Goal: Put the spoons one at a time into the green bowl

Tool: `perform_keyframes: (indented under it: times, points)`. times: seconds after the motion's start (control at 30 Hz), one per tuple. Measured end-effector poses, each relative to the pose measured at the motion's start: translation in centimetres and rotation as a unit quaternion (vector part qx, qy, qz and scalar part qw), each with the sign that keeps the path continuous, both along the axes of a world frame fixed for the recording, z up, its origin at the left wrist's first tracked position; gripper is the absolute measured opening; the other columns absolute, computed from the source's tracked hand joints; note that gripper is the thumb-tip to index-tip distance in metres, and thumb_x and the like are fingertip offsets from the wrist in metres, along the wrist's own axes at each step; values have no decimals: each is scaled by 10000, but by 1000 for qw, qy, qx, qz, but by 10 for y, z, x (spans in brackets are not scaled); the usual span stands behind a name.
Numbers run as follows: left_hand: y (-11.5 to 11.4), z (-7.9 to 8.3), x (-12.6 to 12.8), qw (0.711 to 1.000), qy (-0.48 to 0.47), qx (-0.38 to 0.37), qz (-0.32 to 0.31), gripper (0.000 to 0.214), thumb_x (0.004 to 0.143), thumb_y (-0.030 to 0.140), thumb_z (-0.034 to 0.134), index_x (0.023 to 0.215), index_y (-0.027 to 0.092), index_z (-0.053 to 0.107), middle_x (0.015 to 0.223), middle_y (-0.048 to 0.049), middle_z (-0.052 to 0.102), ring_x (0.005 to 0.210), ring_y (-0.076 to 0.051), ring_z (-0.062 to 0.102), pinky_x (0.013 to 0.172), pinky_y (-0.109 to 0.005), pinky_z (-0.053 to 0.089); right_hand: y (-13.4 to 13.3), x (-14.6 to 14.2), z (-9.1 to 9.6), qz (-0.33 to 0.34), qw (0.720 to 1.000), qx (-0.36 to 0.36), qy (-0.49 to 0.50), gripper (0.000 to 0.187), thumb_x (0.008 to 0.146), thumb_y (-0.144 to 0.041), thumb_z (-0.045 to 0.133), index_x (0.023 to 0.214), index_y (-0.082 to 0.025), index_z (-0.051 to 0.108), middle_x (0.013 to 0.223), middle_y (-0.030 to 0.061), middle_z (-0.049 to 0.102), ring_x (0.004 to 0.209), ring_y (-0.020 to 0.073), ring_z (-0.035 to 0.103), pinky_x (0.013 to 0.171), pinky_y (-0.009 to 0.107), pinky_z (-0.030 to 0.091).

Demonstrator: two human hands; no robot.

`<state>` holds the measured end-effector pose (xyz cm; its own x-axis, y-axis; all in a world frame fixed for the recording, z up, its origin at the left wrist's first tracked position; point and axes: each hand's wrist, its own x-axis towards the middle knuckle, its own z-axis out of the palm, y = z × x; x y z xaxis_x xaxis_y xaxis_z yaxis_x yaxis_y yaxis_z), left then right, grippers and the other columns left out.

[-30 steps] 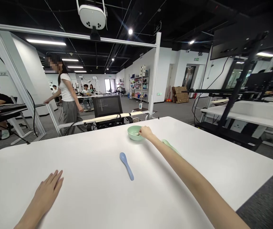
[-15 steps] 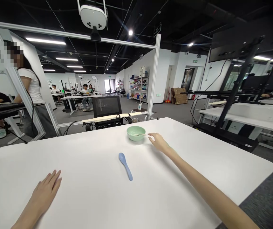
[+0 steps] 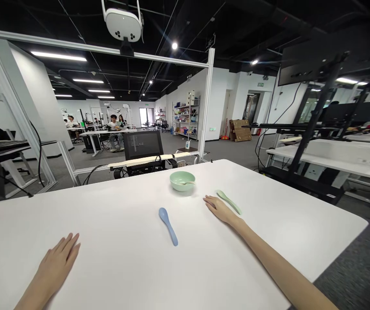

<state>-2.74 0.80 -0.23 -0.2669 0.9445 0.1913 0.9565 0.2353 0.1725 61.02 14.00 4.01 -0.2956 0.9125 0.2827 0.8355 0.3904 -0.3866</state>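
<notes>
Open-plan lab floor with workstations in the far background; my inspection centres on the white table (image 3: 116, 228), its smooth top rounded at the corners. My right hand (image 3: 219, 209) lies flat, palm down, released and holding nothing, just left of a slim pale-green spoon (image 3: 229, 202). My left hand (image 3: 57, 267) rests equally open and empty near the table's near edge, which I judge a resting posture. Between them lies a matte blue plastic spoon (image 3: 168, 226), its rounded bowl toward the far end. Farther off, a glazed pale-green bowl (image 3: 182, 181) holds a small metal spoon (image 3: 187, 183), its handle apparently propped on the rim, which would stop it sliding in.
</notes>
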Motion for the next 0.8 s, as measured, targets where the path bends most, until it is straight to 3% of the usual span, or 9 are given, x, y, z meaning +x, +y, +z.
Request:
perform_keyframes:
  times: [0.17,0.33,0.47,0.57,0.7,0.8]
  points:
    - [1,-4,-3,1000,-3,22,-9,848,937,553,180,1554,74,510,1654,-183,488,1563,-381,414,1266,-611,339,15,1,21,-39,998,32,21,428,1023,-277,462,1302,-138,755,1398,170,712,1343,319,632,1172,460,444]
    - [3,-7,-7,1000,-1,24,-9,836,939,548,195,1547,76,520,1653,-182,490,1561,-384,415,1257,-613,354,46,-23,78,-50,996,68,13,362,1030,-243,493,1210,-145,791,1214,140,788,1135,279,701,1012,361,511]
    - [2,-5,-4,1000,1,18,-11,826,947,532,190,1553,68,508,1657,-189,480,1561,-378,418,1256,-601,359,70,-60,116,-65,994,35,-86,343,1038,-221,508,1179,-159,814,1204,117,797,1135,245,693,966,271,477]
    - [0,0,1,1000,2,9,-5,815,953,525,186,1559,83,504,1672,-174,463,1569,-361,409,1270,-588,343,83,-84,125,-96,986,-5,-140,294,1011,-239,583,1136,-166,839,1161,142,807,1159,270,693,948,276,473]
    - [-3,6,7,1000,-2,-2,2,795,960,518,194,1555,101,516,1679,-156,459,1578,-338,397,1287,-556,327,94,-102,122,-114,981,-36,-150,202,926,-271,728,980,-135,868,1061,209,812,1081,329,729,908,332,499]
    - [-4,8,10,1000,-2,1,3,779,960,503,208,1549,103,524,1677,-157,462,1576,-335,402,1286,-556,328,95,-107,119,-114,982,-53,-142,113,864,-221,782,899,-161,871,990,179,823,972,307,758,834,314,513]
